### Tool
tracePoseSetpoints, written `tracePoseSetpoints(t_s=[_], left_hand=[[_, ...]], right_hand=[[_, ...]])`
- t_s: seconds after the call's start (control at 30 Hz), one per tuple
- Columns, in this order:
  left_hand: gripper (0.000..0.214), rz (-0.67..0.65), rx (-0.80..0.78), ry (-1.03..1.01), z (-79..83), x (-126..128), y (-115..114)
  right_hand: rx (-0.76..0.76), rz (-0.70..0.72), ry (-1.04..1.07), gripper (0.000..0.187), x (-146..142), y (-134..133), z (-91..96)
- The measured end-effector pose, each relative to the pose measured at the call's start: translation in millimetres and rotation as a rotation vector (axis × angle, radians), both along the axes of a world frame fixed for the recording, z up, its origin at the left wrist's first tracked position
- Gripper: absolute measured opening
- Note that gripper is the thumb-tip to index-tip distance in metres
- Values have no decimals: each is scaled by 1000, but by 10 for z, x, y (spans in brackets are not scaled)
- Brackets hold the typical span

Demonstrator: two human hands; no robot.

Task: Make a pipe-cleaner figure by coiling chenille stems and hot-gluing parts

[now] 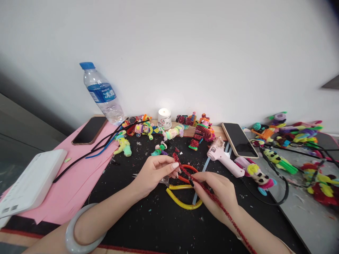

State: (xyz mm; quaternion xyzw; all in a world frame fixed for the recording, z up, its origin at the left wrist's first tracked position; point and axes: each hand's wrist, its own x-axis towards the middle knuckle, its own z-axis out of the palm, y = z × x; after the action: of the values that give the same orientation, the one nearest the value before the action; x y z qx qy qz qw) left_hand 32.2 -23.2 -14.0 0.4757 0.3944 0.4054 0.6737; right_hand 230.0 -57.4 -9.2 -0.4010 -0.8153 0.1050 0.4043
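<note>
My left hand [156, 173] and my right hand [217, 192] hold a long sparkly red pipe cleaner [182, 168] between them over a black mat [148, 218]. My left fingertips pinch its upper end; the rest runs under my right hand and along my right forearm toward the lower right. Beneath the hands lie a bent yellow pipe cleaner [180, 201] and an orange one [189, 166]. A pale jade bangle [79, 229] circles my left wrist.
A pink glue gun [224, 157] and a phone [239, 139] lie right of the hands. Several pipe-cleaner figures [201, 132] line the back with a small candle cup [164, 118]. A water bottle [102, 93], another phone [89, 130], pink paper [74, 176] and a white box [29, 181] sit left.
</note>
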Motion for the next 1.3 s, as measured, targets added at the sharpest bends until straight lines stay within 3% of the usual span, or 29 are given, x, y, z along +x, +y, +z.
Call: tracePoseSetpoints(t_s=[0.7,1.3], left_hand=[[20,-97,-7,67,60,-1,-4],[21,-261,-53,66,80,-1,-12]], right_hand=[[-119,105,90,15,29,-31,31],[-163,85,159,15,60,-38,-6]])
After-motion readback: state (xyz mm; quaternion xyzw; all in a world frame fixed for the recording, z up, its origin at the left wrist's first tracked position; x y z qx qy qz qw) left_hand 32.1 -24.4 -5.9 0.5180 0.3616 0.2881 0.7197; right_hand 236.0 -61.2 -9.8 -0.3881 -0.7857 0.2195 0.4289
